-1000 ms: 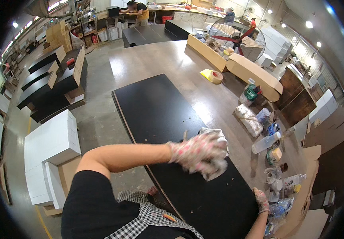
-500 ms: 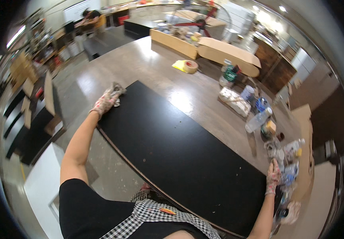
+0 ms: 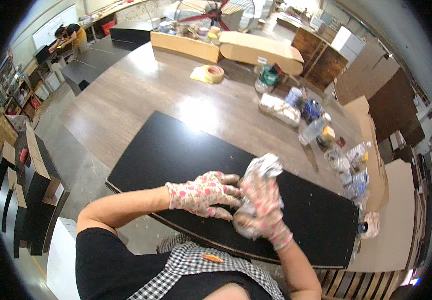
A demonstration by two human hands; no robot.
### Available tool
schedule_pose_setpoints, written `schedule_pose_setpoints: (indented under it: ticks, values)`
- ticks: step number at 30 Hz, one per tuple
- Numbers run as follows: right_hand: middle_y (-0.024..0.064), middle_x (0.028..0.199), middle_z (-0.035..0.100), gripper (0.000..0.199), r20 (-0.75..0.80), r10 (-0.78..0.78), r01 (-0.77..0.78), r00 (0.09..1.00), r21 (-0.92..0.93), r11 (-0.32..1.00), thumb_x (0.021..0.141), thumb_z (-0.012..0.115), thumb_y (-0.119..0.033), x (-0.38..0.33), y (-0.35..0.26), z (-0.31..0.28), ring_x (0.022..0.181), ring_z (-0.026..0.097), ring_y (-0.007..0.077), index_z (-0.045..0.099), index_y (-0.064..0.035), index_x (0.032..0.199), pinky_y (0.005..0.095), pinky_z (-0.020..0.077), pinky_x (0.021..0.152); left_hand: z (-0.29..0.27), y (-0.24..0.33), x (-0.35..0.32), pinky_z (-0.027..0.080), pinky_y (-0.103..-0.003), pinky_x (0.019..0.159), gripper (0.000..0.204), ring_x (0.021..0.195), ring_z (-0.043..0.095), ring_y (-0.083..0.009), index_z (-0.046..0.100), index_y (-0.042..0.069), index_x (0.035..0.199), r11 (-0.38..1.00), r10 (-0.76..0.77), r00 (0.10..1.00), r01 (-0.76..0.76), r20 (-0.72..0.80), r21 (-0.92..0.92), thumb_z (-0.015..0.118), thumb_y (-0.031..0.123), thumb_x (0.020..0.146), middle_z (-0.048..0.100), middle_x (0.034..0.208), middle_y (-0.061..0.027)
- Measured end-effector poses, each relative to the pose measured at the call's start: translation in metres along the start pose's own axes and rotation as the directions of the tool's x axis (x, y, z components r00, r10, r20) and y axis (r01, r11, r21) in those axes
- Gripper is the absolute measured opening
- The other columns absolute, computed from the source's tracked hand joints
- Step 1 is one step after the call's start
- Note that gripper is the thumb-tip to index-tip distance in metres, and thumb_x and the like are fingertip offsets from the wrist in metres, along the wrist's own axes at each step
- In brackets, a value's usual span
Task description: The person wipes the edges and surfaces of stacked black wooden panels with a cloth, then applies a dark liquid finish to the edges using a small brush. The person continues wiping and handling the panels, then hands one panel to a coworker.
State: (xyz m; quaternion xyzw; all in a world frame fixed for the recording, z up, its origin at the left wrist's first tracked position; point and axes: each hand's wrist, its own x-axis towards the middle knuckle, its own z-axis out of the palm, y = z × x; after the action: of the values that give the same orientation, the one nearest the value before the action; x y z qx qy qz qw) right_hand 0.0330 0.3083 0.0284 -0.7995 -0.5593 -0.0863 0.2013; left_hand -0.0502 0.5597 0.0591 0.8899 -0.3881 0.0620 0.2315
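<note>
A long black panel [image 3: 168,152] lies in front of me on a wood-grain table [image 3: 111,100], its near edge by my apron. My right hand [image 3: 263,202], in a flower-patterned glove, presses a crumpled whitish rag [image 3: 266,166] onto the panel's middle; the rag shows beyond the fingers and beneath the palm. Close beside it, my left hand [image 3: 203,194] wears a matching glove. Its fingers are stretched out and apart over the panel, with the tips next to the right hand. Small light specks dot the black surface.
Tape roll [image 3: 215,74], wrapped white block [image 3: 279,110], clear bottle [image 3: 314,129] and several other bottles stand beyond the panel and to the right. A wooden tray [image 3: 186,47] of cans sits at the back, near a fan [image 3: 216,12]. Another person [image 3: 71,37] bends over work at far left.
My hands, previously at opposite ends of the panel, have come together over its middle. The rag has passed from my left hand to my right. The panel appears turned somewhat.
</note>
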Motion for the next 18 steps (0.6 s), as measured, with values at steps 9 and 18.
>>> schedule_pose_setpoints:
  ticks: [9, 18]
  values:
    - [0.0112, 0.138, 0.057, 0.057, -0.231, 0.723, -0.664, 0.652, -0.634, 0.396, 0.088, 0.057, -0.028, -0.036, 0.085, -0.040, 0.125, 0.050, 0.0393, 0.051, -0.0155, 0.143, 0.0523, 0.0301, 0.111, -0.040, -0.045, -0.136, 0.029, -0.051, 0.115, 0.071, 0.142, 0.031, -0.0427, 0.039, 0.010, 0.148, 0.278, -0.866, 0.333, 0.941, -0.372, 0.194, 0.066, 0.042, 0.090, 0.030, 0.157, -0.0167]
    - [0.0037, 0.150, 0.048, 0.054, 0.286, -0.075, 0.101, 0.955, -0.074, 0.992, 0.090, 0.057, -0.047, -0.013, -0.073, 0.033, 0.136, 0.046, 0.0312, 0.056, -0.0251, 0.139, 0.0565, 0.0168, 0.120, -0.021, -0.066, -0.169, 0.036, -0.041, 0.113, 0.060, 0.139, 0.041, -0.0320, 0.044, 0.006, 0.144, 0.350, -0.773, 0.328, 0.935, -0.543, 0.067, 0.061, 0.036, 0.095, 0.042, 0.151, -0.0153]
